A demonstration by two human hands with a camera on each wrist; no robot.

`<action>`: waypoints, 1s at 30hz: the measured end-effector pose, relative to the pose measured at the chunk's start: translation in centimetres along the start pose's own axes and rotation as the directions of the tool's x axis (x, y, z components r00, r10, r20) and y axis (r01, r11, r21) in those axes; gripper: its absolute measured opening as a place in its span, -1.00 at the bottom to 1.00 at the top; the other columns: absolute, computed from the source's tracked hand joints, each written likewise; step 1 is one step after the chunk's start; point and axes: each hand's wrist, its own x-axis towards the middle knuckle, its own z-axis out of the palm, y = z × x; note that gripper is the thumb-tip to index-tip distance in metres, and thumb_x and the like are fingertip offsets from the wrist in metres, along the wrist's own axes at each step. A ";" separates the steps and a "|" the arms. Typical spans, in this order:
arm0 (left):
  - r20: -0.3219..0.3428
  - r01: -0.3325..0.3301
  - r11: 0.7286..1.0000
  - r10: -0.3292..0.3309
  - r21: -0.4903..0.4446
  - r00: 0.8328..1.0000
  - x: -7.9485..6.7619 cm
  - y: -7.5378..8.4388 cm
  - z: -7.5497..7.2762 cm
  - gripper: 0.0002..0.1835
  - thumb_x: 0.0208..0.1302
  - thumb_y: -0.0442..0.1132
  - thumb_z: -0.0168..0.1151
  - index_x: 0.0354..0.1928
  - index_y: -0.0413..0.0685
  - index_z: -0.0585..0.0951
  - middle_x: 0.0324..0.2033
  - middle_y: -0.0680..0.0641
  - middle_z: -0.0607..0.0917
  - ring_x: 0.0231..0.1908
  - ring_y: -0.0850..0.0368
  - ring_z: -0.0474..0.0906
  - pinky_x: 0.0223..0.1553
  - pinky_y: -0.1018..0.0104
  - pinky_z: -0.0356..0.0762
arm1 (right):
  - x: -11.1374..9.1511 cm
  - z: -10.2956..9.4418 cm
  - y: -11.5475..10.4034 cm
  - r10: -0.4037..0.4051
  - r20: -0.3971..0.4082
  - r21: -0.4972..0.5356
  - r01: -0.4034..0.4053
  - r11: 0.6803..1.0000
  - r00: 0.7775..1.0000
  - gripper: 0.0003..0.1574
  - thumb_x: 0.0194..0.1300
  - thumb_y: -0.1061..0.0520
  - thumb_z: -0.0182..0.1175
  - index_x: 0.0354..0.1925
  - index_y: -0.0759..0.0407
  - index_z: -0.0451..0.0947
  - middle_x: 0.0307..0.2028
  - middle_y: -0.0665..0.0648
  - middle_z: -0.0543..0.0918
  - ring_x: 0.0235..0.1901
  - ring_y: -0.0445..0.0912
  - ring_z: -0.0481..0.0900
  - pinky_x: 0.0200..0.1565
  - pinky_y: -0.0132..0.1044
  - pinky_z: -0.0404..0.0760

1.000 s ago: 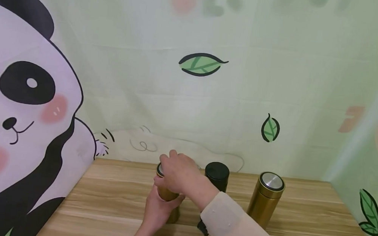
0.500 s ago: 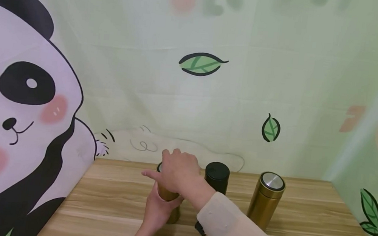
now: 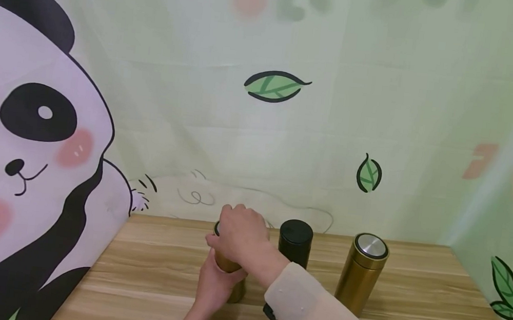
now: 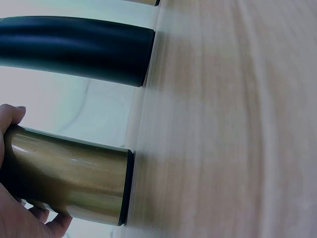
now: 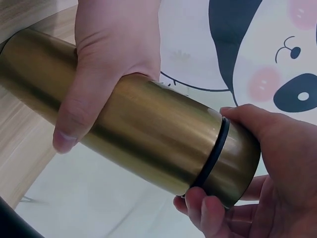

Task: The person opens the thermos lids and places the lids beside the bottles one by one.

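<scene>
A gold flask (image 3: 228,265) stands on the wooden table (image 3: 157,274), left of the middle. My left hand (image 3: 216,285) grips its body from the near side; the same left hand (image 5: 106,74) wraps the gold flask (image 5: 148,126) in the right wrist view. My right hand (image 3: 240,235) covers the top, fingers curled round the flask's cap (image 5: 237,158). The right hand (image 5: 267,168) holds that cap past the black seal ring. In the left wrist view the gold flask (image 4: 74,178) fills the lower left beside the left hand (image 4: 12,188).
A black flask (image 3: 295,243) stands just right of my hands, and the black flask (image 4: 79,47) also shows in the left wrist view. A second gold flask (image 3: 361,278) with a silver top stands further right. A panda-and-leaf backdrop (image 3: 262,104) closes off the table's back and sides.
My right hand's fingers, spread with the index finger pointing left half a second ago, have curled back round the cap. The left hand and the flask have stayed put.
</scene>
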 end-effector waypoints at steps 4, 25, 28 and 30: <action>-0.001 0.007 1.000 -0.007 -0.007 1.000 0.0 0.0 0.0 -0.32 0.05 -0.12 0.60 0.19 -0.07 0.47 -0.08 -0.09 0.72 -0.14 0.07 0.65 -0.07 0.16 0.59 | 0.0 -0.1 0.1 -0.010 0.009 0.008 0.010 1.000 1.000 -0.33 0.34 -0.42 0.26 -0.15 0.15 0.56 -0.29 0.12 0.64 -0.34 -0.02 0.65 -0.37 -0.22 0.64; -0.004 -0.009 1.000 0.009 -0.015 1.000 0.0 0.1 0.0 -0.29 0.07 -0.01 0.61 0.23 0.03 0.49 -0.06 -0.06 0.72 -0.12 0.08 0.64 -0.04 0.15 0.59 | 0.0 -0.3 0.7 -0.127 0.037 -0.034 0.128 0.991 0.991 -0.39 0.34 -0.32 0.29 -0.01 0.14 0.54 -0.27 0.11 0.59 -0.42 -0.05 0.58 -0.40 -0.26 0.60; 0.002 -0.011 1.000 0.011 -0.020 1.000 -0.1 0.1 0.0 -0.26 0.07 0.00 0.61 0.25 0.04 0.46 -0.05 -0.06 0.72 -0.11 0.08 0.63 -0.03 0.13 0.59 | -0.1 -0.4 0.7 -0.123 0.048 -0.031 0.125 0.992 0.991 -0.39 0.34 -0.31 0.28 0.04 0.13 0.53 -0.24 0.11 0.59 -0.42 -0.05 0.57 -0.39 -0.25 0.60; 0.007 -0.012 1.000 0.012 -0.028 1.000 -0.1 0.1 0.0 -0.26 0.08 -0.01 0.61 0.26 0.05 0.45 -0.04 -0.06 0.72 -0.11 0.08 0.63 -0.03 0.13 0.59 | -0.1 -0.3 0.7 -0.114 0.058 -0.033 0.116 0.993 0.992 -0.37 0.34 -0.31 0.26 0.09 0.12 0.53 -0.22 0.11 0.59 -0.41 -0.04 0.57 -0.40 -0.23 0.59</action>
